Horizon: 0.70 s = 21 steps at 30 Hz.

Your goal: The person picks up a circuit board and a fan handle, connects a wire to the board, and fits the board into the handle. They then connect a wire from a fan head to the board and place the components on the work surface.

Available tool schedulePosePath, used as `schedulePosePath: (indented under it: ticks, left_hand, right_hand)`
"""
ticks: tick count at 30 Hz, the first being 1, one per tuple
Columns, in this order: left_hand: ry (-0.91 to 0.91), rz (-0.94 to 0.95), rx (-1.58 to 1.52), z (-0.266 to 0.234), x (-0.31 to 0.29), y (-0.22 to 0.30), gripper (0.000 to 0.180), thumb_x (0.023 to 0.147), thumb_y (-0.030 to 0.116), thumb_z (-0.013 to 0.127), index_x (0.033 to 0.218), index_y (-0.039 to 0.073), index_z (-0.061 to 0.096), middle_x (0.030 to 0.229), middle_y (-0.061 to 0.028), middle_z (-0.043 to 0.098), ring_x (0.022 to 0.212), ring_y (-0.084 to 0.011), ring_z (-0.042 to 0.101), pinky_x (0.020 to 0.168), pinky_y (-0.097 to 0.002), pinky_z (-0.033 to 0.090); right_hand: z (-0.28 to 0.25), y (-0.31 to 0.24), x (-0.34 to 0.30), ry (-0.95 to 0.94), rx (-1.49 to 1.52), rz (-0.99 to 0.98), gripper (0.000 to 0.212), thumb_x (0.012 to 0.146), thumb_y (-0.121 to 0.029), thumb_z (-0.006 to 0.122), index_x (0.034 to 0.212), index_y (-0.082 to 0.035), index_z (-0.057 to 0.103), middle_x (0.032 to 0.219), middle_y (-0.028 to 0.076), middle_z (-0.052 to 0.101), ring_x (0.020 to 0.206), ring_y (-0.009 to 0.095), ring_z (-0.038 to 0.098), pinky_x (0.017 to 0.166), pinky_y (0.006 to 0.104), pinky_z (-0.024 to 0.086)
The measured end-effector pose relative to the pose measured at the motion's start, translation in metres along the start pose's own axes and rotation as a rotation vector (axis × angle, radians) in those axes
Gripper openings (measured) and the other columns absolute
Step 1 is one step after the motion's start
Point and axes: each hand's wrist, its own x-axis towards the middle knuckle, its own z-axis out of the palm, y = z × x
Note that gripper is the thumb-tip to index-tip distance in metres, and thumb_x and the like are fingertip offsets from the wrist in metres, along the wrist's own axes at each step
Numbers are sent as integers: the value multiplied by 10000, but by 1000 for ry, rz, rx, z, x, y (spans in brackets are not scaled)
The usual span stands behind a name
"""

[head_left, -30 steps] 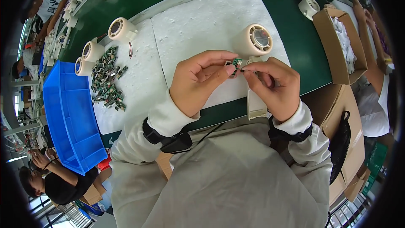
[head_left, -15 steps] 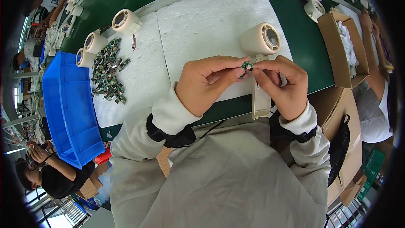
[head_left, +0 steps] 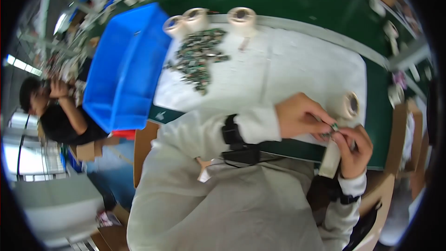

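Note:
A small green circuit board [head_left: 334,126] sits pinched between the thumb and fingers of my left hand [head_left: 302,117]. The fingers of my right hand [head_left: 355,148] are closed right at the board's other end; blur hides what exactly they pinch. Just beyond my hands lies a cream plastic device with a round, fan-like head [head_left: 349,105]. Its cream handle [head_left: 330,159] points toward me, beneath my fingers. Farther left on the white foam sheet [head_left: 311,65], several similar boards form a pile [head_left: 197,58].
A blue plastic bin [head_left: 125,72] stands left of the pile. Three cream round-headed devices [head_left: 241,21] line the sheet's far left edge. On the right is an open cardboard box [head_left: 403,137]. Another person [head_left: 62,111] is at the far left.
The whole view has swung, so the bench, bin and pile appear shifted right and the picture is blurred. My hands remain together at the circuit board by the device.

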Motion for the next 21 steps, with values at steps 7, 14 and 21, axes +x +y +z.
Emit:
schedulePosePath:
  ticks: [7,14,21]
  left_hand:
    - [22,40,169,22,-14,7,193,919,-18,702,1092,-101,719,942,-180,763,831,-213,767,741,-296,626]
    - [57,170,445,26,-12,-2,194,819,13,747,1007,-25,778,848,-133,782,744,-176,765,707,-275,595]
    - [62,154,302,28,0,-27,187,804,52,747,977,-4,789,823,-153,771,722,-204,759,697,-292,588]
  right_hand:
    - [-7,20,-36,-85,45,-57,82,916,44,681,979,28,633,900,15,527,755,94,443,673,225,329]
    - [-7,24,-49,-37,56,38,61,962,2,660,999,26,618,919,-1,522,759,81,431,690,222,335]
    - [-12,27,-54,5,-9,86,59,978,-28,653,985,24,624,888,-8,530,747,77,420,693,217,339]
